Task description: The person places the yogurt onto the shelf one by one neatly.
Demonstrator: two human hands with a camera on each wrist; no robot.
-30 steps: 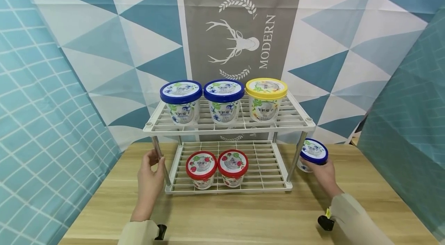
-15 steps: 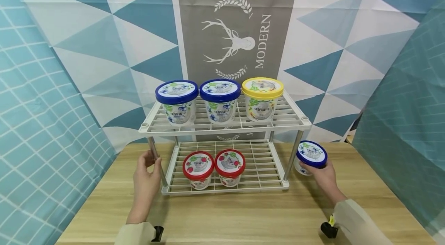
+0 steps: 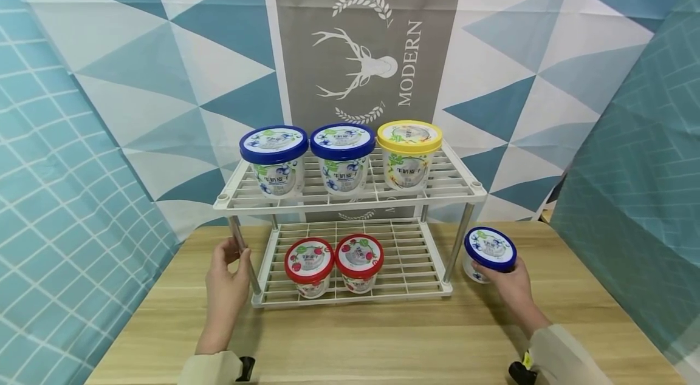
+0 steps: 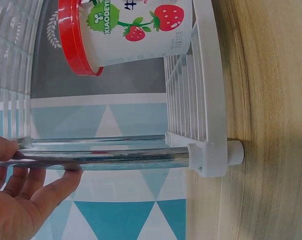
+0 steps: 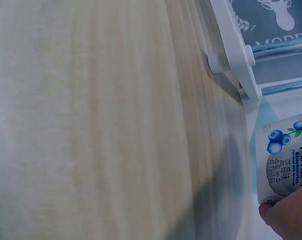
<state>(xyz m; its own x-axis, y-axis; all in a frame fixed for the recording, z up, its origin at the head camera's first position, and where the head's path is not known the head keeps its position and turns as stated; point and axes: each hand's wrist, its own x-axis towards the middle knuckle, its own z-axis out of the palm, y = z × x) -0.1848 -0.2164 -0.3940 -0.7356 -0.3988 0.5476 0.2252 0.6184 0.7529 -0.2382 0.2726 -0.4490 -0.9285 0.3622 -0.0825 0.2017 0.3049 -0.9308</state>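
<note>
My left hand [image 3: 226,282] grips the front left metal post [image 4: 116,157] of a white two-tier rack [image 3: 350,206], thumb on one side and fingers on the other. To the right of the rack, my right hand [image 3: 513,288] holds a paper tub with a blue lid [image 3: 490,249]; blueberries are printed on the tub's side [image 5: 286,155] in the right wrist view. Two blue-lidded tubs [image 3: 274,160] [image 3: 343,157] and a yellow-lidded tub [image 3: 409,154] stand on the upper tier. Below them, two red-lidded strawberry tubs [image 3: 309,266] [image 3: 359,262] stand side by side on the lower tier.
The rack stands on a wooden table [image 3: 361,342]. Behind it hangs a patterned cloth [image 3: 361,20] with triangles and a deer head. Blue tile-patterned sheets flank the table at left [image 3: 60,221] and right [image 3: 629,203].
The right hand has brought the blue-lidded tub slightly nearer the front of the table. The left hand keeps its grip on the post. The head view has shifted a little.
</note>
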